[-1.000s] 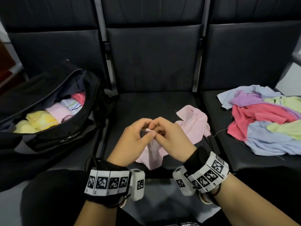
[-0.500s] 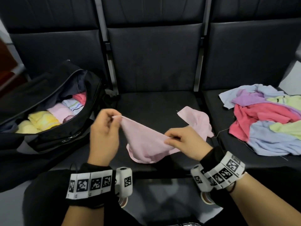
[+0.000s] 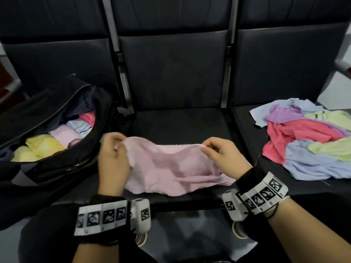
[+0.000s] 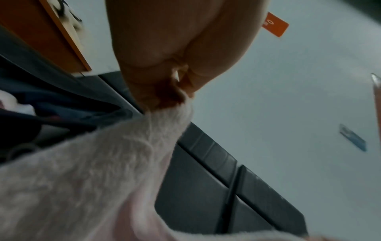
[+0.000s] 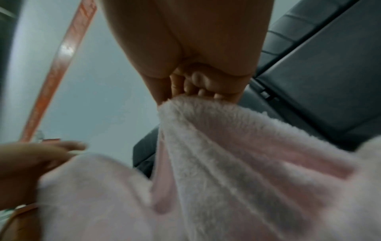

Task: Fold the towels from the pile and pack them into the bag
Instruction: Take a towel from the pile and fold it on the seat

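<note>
A pale pink towel (image 3: 171,168) hangs spread between my hands above the middle seat. My left hand (image 3: 114,147) pinches its left top corner, seen close in the left wrist view as fingers (image 4: 164,96) gripping fuzzy pink towel (image 4: 92,179). My right hand (image 3: 218,150) pinches the right top corner; in the right wrist view its fingers (image 5: 198,93) clamp the towel edge (image 5: 226,146). The open black bag (image 3: 62,164) sits on the left seat with folded yellow, pink and striped towels inside. The pile of towels (image 3: 307,141) lies on the right seat.
Three dark padded seats (image 3: 176,120) with metal dividers run across the view. The bag fills the left seat and the pile covers the right one. My dark-clothed lap is at the bottom.
My hands were together at the towel, then drew apart sideways. The pink towel is now stretched wide between them, and the bunched part on the seat has lifted.
</note>
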